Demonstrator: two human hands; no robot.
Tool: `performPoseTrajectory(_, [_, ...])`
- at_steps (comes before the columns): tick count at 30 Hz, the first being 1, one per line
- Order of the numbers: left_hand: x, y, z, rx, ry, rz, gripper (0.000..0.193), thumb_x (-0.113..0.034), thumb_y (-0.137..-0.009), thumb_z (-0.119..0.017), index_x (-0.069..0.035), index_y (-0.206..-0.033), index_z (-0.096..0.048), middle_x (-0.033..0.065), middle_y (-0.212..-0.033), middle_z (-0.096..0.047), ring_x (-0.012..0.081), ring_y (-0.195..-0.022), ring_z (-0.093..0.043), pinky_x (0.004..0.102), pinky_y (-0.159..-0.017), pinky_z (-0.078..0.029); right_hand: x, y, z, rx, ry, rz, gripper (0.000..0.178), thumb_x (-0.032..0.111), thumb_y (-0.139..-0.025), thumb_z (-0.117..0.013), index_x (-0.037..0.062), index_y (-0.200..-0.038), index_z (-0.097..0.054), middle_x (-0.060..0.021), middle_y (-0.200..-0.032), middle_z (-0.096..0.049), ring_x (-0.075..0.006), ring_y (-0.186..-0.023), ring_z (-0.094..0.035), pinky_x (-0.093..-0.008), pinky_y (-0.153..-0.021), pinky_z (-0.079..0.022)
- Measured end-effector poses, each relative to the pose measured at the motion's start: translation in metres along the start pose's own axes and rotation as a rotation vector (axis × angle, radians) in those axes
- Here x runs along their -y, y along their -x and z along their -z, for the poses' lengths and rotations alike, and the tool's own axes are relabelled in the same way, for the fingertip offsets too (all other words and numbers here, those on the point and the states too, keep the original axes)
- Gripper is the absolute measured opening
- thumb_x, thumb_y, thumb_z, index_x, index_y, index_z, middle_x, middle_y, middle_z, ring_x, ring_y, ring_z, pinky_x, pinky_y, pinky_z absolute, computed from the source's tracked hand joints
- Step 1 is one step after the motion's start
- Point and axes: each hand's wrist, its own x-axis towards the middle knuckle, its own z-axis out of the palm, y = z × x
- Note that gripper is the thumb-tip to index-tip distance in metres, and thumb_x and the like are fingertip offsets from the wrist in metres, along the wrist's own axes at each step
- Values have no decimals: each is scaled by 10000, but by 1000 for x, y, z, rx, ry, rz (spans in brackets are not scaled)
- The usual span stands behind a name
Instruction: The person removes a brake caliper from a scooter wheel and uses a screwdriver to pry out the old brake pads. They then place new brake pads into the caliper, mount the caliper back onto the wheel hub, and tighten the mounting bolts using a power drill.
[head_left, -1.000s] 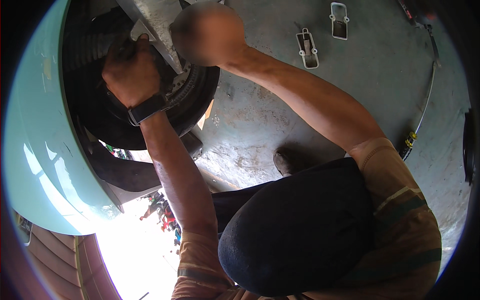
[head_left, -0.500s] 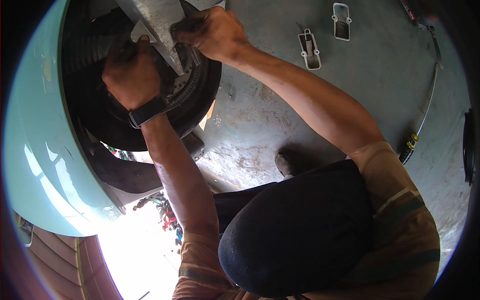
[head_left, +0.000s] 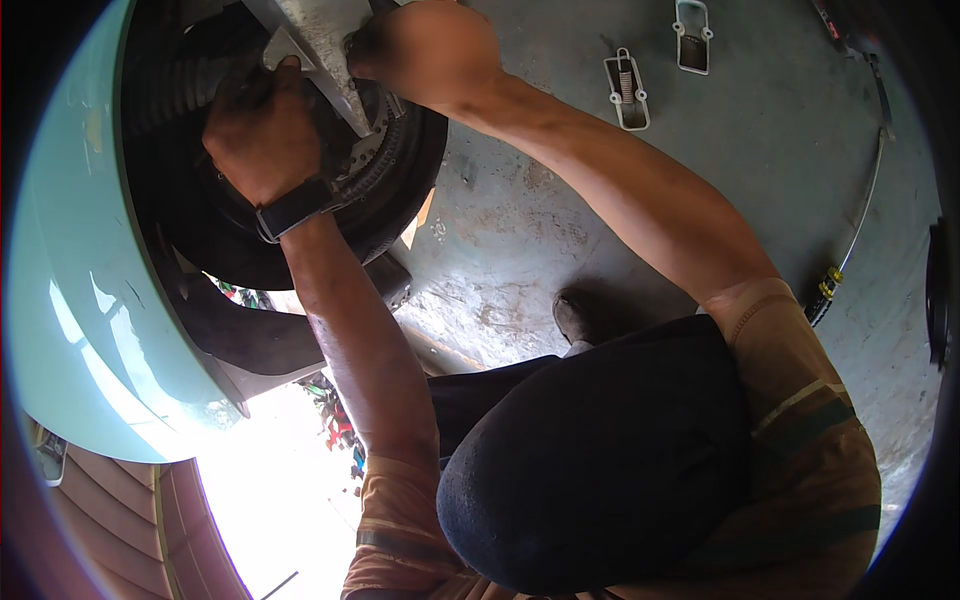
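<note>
My left hand (head_left: 265,140), with a black wristband, is curled beside a grey metal arm (head_left: 325,70) above a wheel. Its thumb presses against the arm's edge, and whatever the fingers hold is hidden in shadow. Across the arm, my right hand (head_left: 435,55) is bent in at the wheel's upper edge. Its darkened fingertips are closed, and what they grip cannot be made out. Below both hands lie a perforated brake disc (head_left: 375,150) and the black tyre (head_left: 425,165). A ribbed dark part (head_left: 180,95) runs left of my left hand.
A mint-coloured body panel (head_left: 70,240) curves along the left. On the grey floor (head_left: 560,200) lie two pale oblong frames, one with a spring (head_left: 627,85), the other farther right (head_left: 691,38). A yellow-and-black handled tool (head_left: 826,285) with a thin shaft lies at the right.
My right hand has shifted slightly upward and turned at the wrist, still against the metal arm. My left hand keeps nearly the same place. The whole view has shifted a little.
</note>
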Motion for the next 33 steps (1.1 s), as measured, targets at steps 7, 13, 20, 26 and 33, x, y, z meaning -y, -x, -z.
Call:
performPoseTrajectory(7, [5, -2, 0, 14, -50, -47, 395, -149, -802, -781, 58, -1125, -688, 139, -852, -751, 134, -666, -703, 255, -630, -530, -20, -4, -19, -174, 252, 216, 403, 489, -781, -750, 174, -1032, -738, -126, -826, -731, -304, -832, -725, -466, -759, -537])
performPoseTrajectory(13, [-1, -2, 3, 8, -42, -56, 406, -153, -804, -782, 81, -1120, -680, 155, -856, -751, 139, -680, -706, 260, -644, -545, -20, -4, -18, -202, 279, 287, 420, 500, -785, -743, 194, -1072, -739, -129, -878, -735, -304, -836, -725, -462, -731, -551])
performPoseTrajectory(20, [6, -4, 3, 19, -26, -73, 424, -154, -798, -790, 98, -1118, -671, 171, -889, -752, 141, -687, -709, 256, -653, -556, -18, -4, -13, -102, 239, 216, 390, 462, -790, -746, 200, -1079, -739, -102, -921, -741, -290, -878, -722, -459, -758, -557])
performPoseTrajectory(26, [1, -3, 4, 25, -37, -63, 399, -158, -800, -784, 104, -1082, -681, 175, -883, -751, 146, -696, -716, 263, -661, -558, -21, -5, -9, -139, 353, 350, 394, 446, -788, -752, 216, -1106, -726, -3, -1045, -728, -265, -925, -716, -442, -782, -575])
performPoseTrajectory(33, [2, -1, 2, 11, -62, -81, 400, -165, -791, -790, 83, -1088, -689, 170, -875, -753, 143, -699, -719, 257, -685, -551, -21, -5, -12, -141, 338, 382, 398, 429, -786, -755, 228, -1128, -719, 7, -1058, -720, -252, -928, -716, -442, -783, -578])
